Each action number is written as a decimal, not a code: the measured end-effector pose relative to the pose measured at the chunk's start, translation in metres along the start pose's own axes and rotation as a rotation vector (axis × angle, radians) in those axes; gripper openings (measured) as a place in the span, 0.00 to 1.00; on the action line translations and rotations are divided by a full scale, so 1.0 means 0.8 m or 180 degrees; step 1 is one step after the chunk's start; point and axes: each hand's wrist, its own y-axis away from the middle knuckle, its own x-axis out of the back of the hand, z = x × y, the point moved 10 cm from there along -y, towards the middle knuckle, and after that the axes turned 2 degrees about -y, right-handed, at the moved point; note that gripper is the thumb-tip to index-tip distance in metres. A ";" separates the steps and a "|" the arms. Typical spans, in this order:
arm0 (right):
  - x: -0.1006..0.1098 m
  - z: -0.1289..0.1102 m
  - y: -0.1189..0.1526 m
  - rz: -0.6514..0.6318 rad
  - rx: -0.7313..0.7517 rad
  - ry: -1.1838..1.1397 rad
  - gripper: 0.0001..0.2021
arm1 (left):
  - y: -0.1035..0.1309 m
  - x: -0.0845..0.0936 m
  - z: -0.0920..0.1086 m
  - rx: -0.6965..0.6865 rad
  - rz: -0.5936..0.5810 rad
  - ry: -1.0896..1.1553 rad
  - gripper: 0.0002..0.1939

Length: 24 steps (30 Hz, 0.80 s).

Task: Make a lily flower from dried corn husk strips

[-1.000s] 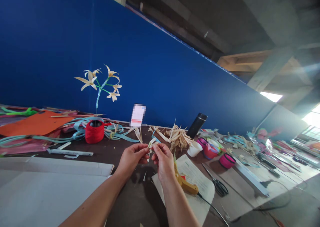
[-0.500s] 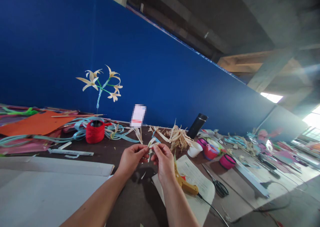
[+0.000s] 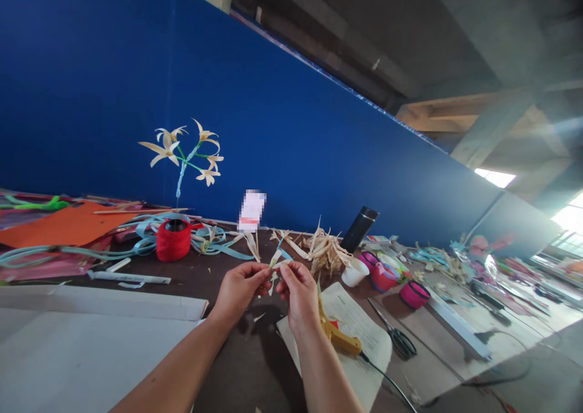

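My left hand (image 3: pixel 242 288) and my right hand (image 3: pixel 298 291) meet above the dark table (image 3: pixel 237 364), fingertips nearly touching. Between them is a small pale flower piece (image 3: pixel 276 258), pinched by the left fingers near its base. The right thumb and index finger pinch its other side. A pile of dried husk strips (image 3: pixel 328 246) lies just beyond my right hand. Under my right forearm, a yellow glue gun (image 3: pixel 344 340) rests on a printed sheet (image 3: pixel 371 328). A finished-looking flower stem (image 3: pixel 184 164) stands upright against the blue wall.
Red twine spool (image 3: pixel 173 240), blue ribbons and orange sheet (image 3: pixel 68 223) lie left, behind a white box (image 3: pixel 100 340). Rightward are a white cup (image 3: pixel 355 272), black bottle (image 3: pixel 359 229), scissors (image 3: pixel 401 342), a pink roll (image 3: pixel 414 294) and a cable.
The pale petal between my fingertips has shifted slightly and looks narrower. Both hands stay in nearly the same place.
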 end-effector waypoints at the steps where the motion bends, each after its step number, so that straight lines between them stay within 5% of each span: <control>1: 0.000 -0.001 0.000 -0.0001 0.0015 0.0004 0.13 | 0.000 0.000 0.000 0.0007 0.0004 0.0004 0.17; 9: 0.007 -0.006 0.000 0.0152 0.0110 0.0204 0.18 | 0.002 0.002 0.005 -0.0012 0.0095 0.0115 0.17; 14: 0.042 -0.078 0.013 0.0407 0.0511 0.0507 0.19 | 0.003 0.006 0.001 0.0054 0.0145 0.0142 0.15; 19: 0.092 -0.138 0.031 -0.0224 0.0827 0.2628 0.10 | 0.002 0.008 -0.002 0.0047 0.0092 0.0153 0.15; 24: 0.149 -0.098 0.054 -0.0825 0.0518 0.4689 0.20 | -0.001 0.007 -0.011 0.0139 0.0023 0.0190 0.16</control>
